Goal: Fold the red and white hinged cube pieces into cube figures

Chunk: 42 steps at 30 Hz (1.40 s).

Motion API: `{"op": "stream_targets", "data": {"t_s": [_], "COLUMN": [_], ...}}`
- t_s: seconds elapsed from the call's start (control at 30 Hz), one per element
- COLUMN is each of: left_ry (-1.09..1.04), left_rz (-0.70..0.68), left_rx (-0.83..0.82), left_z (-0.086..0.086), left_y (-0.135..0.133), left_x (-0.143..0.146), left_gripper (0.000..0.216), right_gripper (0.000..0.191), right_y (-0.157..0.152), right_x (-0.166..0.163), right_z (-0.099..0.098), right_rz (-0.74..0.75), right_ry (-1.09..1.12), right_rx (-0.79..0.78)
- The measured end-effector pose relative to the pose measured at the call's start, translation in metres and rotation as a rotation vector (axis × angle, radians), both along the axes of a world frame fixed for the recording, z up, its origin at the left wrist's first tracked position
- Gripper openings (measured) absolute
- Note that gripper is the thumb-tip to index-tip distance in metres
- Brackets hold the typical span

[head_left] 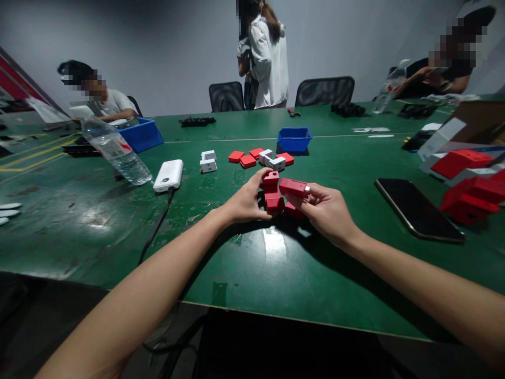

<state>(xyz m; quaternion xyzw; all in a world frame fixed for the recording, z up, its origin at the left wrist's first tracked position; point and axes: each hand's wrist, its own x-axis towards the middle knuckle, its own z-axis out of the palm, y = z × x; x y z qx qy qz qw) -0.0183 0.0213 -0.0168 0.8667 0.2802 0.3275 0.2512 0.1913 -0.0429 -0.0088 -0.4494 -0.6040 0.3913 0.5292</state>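
Centre frame: left hand (245,201) bracing red notched block (272,198); right hand (326,211) pinching red oblong block (292,187); steady grips likely helping.

No lettering, brand or number can be read anywhere in this view. A clear plastic water bottle (116,150) on the left of the green tabletop (221,252) has a label with red on it (125,146), its print too blurred to make out. A second clear bottle (384,95), at the far right, also carries a label with red on it (395,84), too small to read. The white device with a black cable (169,173) bears a small dark oval mark (165,180), its detail indistinct.
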Motion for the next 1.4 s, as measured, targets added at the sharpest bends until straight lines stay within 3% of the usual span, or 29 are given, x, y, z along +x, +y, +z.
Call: {"op": "stream_targets", "data": {"t_s": [0.23, 0.43, 0.6, 0.97, 1.17, 1.4], "left_ry": [0.009, 0.011, 0.003, 0.004, 0.007, 0.017], "left_rz": [0.003, 0.009, 0.002, 0.010, 0.010, 0.013], "left_rx": [0.018, 0.010, -0.001, -0.003, -0.018, 0.008], "left_z": [0.000, 0.000, 0.001, -0.001, 0.001, 0.002], "left_y": [0.000, 0.000, -0.001, 0.000, -0.001, -0.001], "left_x": [0.000, 0.000, 0.000, 0.000, 0.000, 0.000], "left_gripper": [0.101, 0.101, 0.100, 0.102, 0.101, 0.101], "right_gripper": [0.034, 0.046, 0.036, 0.038, 0.053, 0.051], "right_y": [0.000, -0.002, 0.002, 0.009, 0.006, 0.002], "right_x": [-0.003, -0.004, -0.003, 0.002, 0.000, -0.003], "right_z": [0.004, 0.010, 0.012, 0.002, 0.006, 0.009], "right_rz": [0.036, 0.093, 0.147, 0.108, 0.074, 0.088], "right_ry": [0.127, 0.303, 0.460, 0.388, 0.381, 0.368], "right_rx": [-0.058, -0.279, -0.404, -0.326, -0.284, -0.240]}}
